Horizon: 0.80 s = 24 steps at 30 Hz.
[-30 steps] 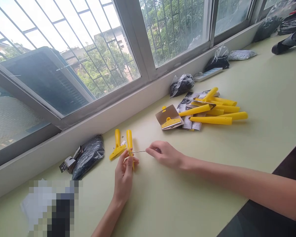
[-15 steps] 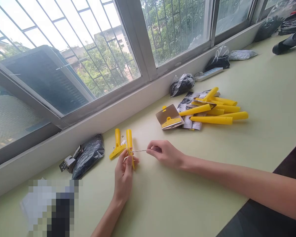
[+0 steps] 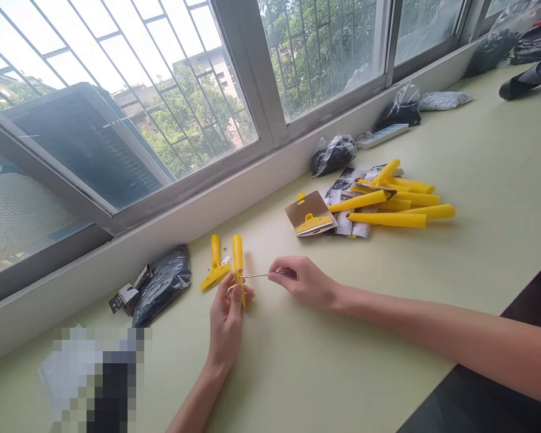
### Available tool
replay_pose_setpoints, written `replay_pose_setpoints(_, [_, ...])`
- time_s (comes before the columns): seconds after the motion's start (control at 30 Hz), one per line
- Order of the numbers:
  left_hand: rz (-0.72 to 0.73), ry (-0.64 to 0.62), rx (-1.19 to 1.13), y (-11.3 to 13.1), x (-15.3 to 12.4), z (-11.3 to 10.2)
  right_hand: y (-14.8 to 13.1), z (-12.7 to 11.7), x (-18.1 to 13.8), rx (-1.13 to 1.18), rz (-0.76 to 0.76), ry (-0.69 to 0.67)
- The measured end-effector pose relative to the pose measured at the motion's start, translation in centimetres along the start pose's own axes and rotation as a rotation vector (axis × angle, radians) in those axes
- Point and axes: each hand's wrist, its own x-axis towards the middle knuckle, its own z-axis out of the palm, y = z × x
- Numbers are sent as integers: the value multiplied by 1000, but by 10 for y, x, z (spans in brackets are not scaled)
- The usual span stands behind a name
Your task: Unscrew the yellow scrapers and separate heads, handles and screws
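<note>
My left hand [image 3: 229, 310] is closed around the head of a yellow scraper [image 3: 238, 255], whose handle points away from me toward the window. My right hand [image 3: 301, 279] is closed on a screwdriver [image 3: 256, 276]; its thin metal shaft reaches left to the scraper's head, and its grip is mostly hidden in my fingers. Just left of the held tool, a second yellow scraper [image 3: 215, 273] lies on the table. Tiny metal bits, seemingly screws [image 3: 224, 249], lie beside it, too small to make out well.
Yellow handles [image 3: 388, 221] and printed cards are piled at the right, with a carded yellow scraper head [image 3: 314, 224] in front. A black plastic bag [image 3: 163, 282] lies at left. More bags [image 3: 333, 155] and a power strip [image 3: 383, 136] line the window sill [image 3: 252, 174].
Almost nothing differs. Both hands keep their places, with the screwdriver's shaft still at the scraper's head; the whole view has shifted very slightly.
</note>
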Motion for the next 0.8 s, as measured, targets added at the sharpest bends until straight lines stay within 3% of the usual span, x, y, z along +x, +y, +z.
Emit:
replay_pose_setpoints(0.2, [6,-18,6,0,0,-1,-1,-7,2,-93,43,3])
replay_pose_setpoints(0.8, [24,1,14,-1,0,0,4,-7,2,-18,59,-14])
